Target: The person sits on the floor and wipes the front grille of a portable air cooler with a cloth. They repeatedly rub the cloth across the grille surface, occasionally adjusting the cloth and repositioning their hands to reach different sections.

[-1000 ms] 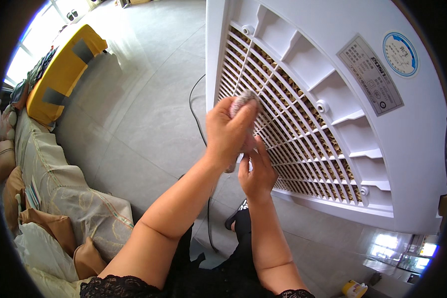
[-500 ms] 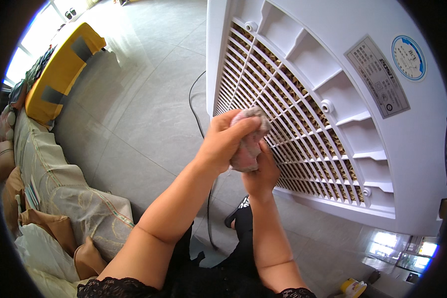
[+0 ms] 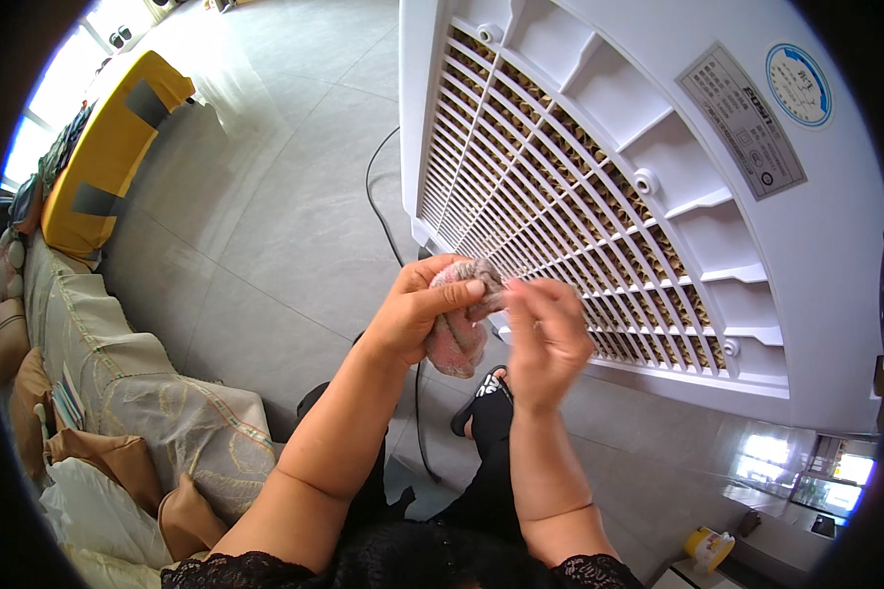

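A damp-looking, pinkish-grey cloth (image 3: 459, 339) is bunched up in front of me. My left hand (image 3: 417, 309) is closed round it, thumb across the top, and the lower part hangs below the fingers. At the cloth's right edge, my right hand (image 3: 550, 344) is closed in a pinch, fingertips against the grey corner; motion blurs these fingers somewhat. Just beyond both hands stands a white appliance (image 3: 648, 88) with a slatted grille (image 3: 560, 216). Brown honeycomb-like material shows behind the slats. Neither hand appears to touch the grille.
A black cord (image 3: 376, 196) runs along the grey tiled floor (image 3: 255, 196) beside the appliance. On the left are a fabric-covered seat (image 3: 196, 402), brown cushions (image 3: 98, 452) and a yellow padded piece (image 3: 108, 167). My sandalled foot (image 3: 486, 401) is below. A yellow container (image 3: 707, 548) sits lower right.
Both hands have come lower with the cloth. My right hand has shifted from beneath it to its right edge, while the left keeps its hold. The appliance sits slightly higher in view.
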